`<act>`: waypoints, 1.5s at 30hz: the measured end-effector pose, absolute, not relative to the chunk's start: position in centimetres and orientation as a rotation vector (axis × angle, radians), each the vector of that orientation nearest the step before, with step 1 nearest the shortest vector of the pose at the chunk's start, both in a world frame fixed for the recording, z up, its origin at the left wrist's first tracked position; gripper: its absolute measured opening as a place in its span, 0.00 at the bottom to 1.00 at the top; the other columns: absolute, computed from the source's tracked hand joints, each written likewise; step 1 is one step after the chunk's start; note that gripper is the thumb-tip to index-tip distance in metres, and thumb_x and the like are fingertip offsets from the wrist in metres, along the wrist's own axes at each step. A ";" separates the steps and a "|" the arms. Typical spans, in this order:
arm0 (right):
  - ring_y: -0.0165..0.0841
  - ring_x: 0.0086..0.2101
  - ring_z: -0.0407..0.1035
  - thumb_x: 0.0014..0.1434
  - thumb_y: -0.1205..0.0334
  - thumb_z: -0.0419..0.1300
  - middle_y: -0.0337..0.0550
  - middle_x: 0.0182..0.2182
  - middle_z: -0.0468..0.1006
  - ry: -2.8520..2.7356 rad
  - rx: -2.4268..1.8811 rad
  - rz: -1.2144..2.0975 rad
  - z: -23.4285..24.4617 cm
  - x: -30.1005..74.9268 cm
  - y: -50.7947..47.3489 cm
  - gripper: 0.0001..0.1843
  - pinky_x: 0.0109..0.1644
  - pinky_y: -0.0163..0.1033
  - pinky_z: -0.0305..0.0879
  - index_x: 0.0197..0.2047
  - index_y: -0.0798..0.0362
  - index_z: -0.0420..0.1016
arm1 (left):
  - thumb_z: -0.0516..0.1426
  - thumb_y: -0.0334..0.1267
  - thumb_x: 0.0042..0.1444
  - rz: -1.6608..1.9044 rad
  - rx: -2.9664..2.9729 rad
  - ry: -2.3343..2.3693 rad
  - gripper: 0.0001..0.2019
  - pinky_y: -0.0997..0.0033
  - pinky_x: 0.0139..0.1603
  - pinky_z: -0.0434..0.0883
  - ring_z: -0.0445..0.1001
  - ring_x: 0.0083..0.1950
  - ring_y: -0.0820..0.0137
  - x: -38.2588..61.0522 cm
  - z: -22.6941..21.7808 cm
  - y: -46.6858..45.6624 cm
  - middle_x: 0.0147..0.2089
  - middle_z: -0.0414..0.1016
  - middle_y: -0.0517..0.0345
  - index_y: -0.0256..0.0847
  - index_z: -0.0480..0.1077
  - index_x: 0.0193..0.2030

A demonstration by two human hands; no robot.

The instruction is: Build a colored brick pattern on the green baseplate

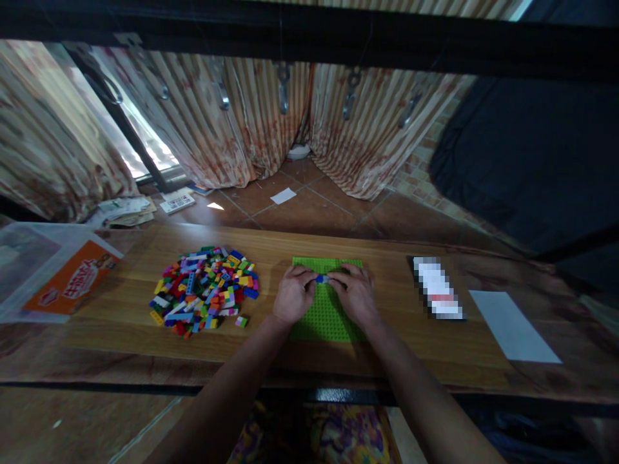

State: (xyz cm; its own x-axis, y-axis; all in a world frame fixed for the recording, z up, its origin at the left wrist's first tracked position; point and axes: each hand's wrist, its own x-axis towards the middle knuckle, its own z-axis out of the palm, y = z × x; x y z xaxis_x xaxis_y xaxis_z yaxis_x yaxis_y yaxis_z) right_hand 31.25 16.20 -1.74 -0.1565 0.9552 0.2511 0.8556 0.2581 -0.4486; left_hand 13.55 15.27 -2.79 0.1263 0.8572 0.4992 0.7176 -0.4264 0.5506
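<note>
A green studded baseplate [329, 322] lies on the wooden board in front of me. Over its upper part my two hands meet around small toy bricks. The fingers of my left hand [296, 295] pinch a small blue brick [319, 278]. From the other side my right hand [354, 293] grips a pale, greyish brick [325, 279] that touches the blue one. Fingertips hide part of both bricks, and I cannot tell whether they are joined or pressed onto the plate. To the left lies a heap of mixed coloured bricks [206, 290].
A clear plastic bag with an orange label [77, 277] lies at the far left. On the right are a dark-edged device with a blurred screen [439, 288] and a white sheet [515, 325]. A dark bar with metal hooks [284, 96] crosses above the board.
</note>
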 end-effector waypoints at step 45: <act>0.41 0.47 0.66 0.62 0.57 0.59 0.45 0.45 0.75 -2.190 -1.539 0.305 -1.5 30.6 18.2 0.10 0.53 0.49 0.60 0.43 0.43 0.82 | 0.55 0.27 0.58 1.126 2.132 1.668 0.11 0.64 0.51 0.75 0.76 0.46 0.67 13.4 -2.7 15.6 0.42 0.79 0.52 0.41 0.79 0.40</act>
